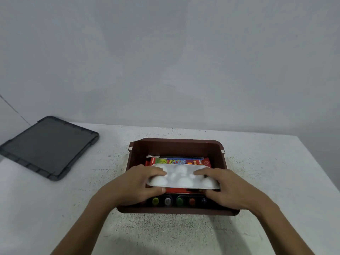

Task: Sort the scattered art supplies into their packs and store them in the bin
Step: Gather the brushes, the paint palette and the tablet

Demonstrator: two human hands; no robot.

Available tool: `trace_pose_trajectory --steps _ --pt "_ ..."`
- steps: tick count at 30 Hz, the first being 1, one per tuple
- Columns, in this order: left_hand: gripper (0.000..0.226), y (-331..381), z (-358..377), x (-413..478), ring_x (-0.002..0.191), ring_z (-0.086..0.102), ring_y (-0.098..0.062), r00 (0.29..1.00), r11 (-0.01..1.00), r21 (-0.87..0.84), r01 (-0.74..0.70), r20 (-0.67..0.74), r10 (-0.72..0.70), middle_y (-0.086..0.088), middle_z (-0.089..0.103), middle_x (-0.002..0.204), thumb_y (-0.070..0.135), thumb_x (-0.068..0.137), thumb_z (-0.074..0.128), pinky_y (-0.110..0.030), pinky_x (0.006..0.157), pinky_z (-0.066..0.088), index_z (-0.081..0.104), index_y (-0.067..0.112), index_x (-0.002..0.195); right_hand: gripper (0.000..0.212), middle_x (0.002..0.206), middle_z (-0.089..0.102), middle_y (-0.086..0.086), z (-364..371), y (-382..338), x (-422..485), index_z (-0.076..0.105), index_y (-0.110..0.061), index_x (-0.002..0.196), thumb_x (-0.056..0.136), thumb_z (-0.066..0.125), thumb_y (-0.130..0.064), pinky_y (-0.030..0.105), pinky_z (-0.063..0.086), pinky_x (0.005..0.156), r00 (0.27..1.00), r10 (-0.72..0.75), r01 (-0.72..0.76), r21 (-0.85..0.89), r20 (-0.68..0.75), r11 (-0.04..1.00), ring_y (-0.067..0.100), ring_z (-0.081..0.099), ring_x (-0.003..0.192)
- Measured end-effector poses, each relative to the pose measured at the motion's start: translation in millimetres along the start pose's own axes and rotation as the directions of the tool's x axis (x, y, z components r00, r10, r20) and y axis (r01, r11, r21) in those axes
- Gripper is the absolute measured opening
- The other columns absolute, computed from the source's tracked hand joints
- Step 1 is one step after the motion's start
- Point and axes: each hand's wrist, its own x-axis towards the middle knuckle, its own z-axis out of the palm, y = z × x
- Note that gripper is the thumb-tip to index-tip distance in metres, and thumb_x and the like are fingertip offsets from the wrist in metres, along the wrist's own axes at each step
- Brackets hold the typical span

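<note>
A brown bin (176, 147) stands on the white table, straight ahead. Inside it a white paint palette (182, 176) with round wells lies across a red, colourful pack (179, 161). My left hand (139, 183) holds the palette's left end, fingers on top and thumb under its near edge. My right hand (225, 184) holds the right end the same way. Along the bin's near wall sits a row of paint pots (179, 201) with green, white, orange and dark caps. A dark flat pack (182, 157) lies behind the red one.
A dark grey lid (48, 147) lies flat at the table's far left corner. A plain grey wall rises behind the table. The table's right edge (320, 162) runs diagonally toward me.
</note>
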Motion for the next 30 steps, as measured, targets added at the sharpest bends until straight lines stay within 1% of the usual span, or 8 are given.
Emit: trace_pose_trajectory --steps 3,5,9,15,18,22,26,30 --pt "0.053 -2 7 6 0.101 0.043 0.002 0.996 0.994 0.111 -0.005 0.092 -0.005 0.01 0.055 0.132 0.049 0.092 0.062 -0.006 0.078 0.03 0.049 0.032 0.14 0.058 0.137 0.054 -0.007 8 -4 9 0.048 -0.039 0.137 0.081 0.058 -0.027 0.017 0.039 0.094 0.997 0.026 -0.014 -0.153 0.073 0.988 0.013 0.051 0.123" --pt "0.054 -3 7 11 0.11 0.046 -0.004 0.994 0.991 0.137 0.005 0.111 -0.021 0.006 0.055 0.138 0.048 0.092 0.061 -0.012 0.085 0.033 0.05 0.029 0.141 0.057 0.135 0.054 -0.003 10 -8 12 0.046 -0.036 0.136 0.082 0.056 -0.023 0.027 0.043 0.097 0.994 0.05 -0.029 -0.196 0.102 0.98 0.019 0.052 0.121" --pt "0.056 -2 5 20 0.126 0.046 -0.013 0.988 0.972 0.233 0.031 0.139 -0.065 0.006 0.05 0.144 0.048 0.093 0.059 -0.031 0.104 0.037 0.046 0.029 0.144 0.058 0.135 0.053 -0.001 10 -10 19 0.041 -0.034 0.137 0.081 0.055 -0.022 0.032 0.045 0.095 0.989 0.083 -0.055 -0.218 0.122 0.974 0.022 0.053 0.117" --pt "0.075 -2 10 24 0.127 0.045 -0.016 0.986 0.94 0.33 0.088 0.108 -0.13 0.004 0.048 0.144 0.059 0.08 0.069 -0.033 0.105 0.034 0.042 0.033 0.145 0.071 0.146 0.043 -0.007 19 -15 24 0.035 -0.03 0.143 0.08 0.059 -0.053 0.034 0.043 0.098 0.993 0.079 -0.051 -0.273 0.09 0.961 0.018 0.047 0.127" --pt "0.071 -2 14 27 0.124 0.047 -0.018 0.989 0.931 0.347 0.112 0.05 -0.138 0.003 0.053 0.139 0.066 0.078 0.065 -0.033 0.102 0.033 0.048 0.036 0.14 0.069 0.144 0.046 -0.008 22 -14 25 0.039 -0.03 0.14 0.082 0.057 -0.061 0.035 0.044 0.099 0.996 0.074 -0.059 -0.255 0.048 0.965 0.016 0.046 0.128" --pt "0.059 -2 12 29 0.123 0.05 -0.018 0.993 0.959 0.261 0.115 0.001 -0.12 0.001 0.056 0.135 0.058 0.088 0.059 -0.031 0.1 0.038 0.049 0.033 0.14 0.063 0.144 0.045 -0.009 21 -16 28 0.047 -0.027 0.138 0.086 0.057 -0.06 0.034 0.04 0.105 0.999 0.045 -0.045 -0.208 -0.003 0.977 0.012 0.042 0.131" --pt "0.053 -12 0 24 0.112 0.059 -0.004 0.995 0.995 0.08 0.06 -0.089 -0.053 0.01 0.059 0.133 0.052 0.09 0.061 -0.03 0.095 0.049 0.052 0.031 0.139 0.054 0.14 0.049 -0.01 15 -22 39 0.05 -0.026 0.137 0.091 0.055 -0.054 0.031 0.04 0.104 0.995 -0.009 -0.006 -0.147 -0.099 0.989 0.012 0.046 0.126" --pt "0.043 -24 -19 17 0.1 0.06 0.006 0.972 0.999 -0.034 -0.016 -0.234 0.007 0.018 0.063 0.121 0.047 0.092 0.062 -0.015 0.086 0.047 0.058 0.03 0.131 0.047 0.138 0.054 -0.008 7 -44 57 0.051 -0.024 0.138 0.096 0.055 -0.045 0.027 0.039 0.106 0.985 -0.077 0.064 -0.089 -0.153 0.994 0.009 0.05 0.126"
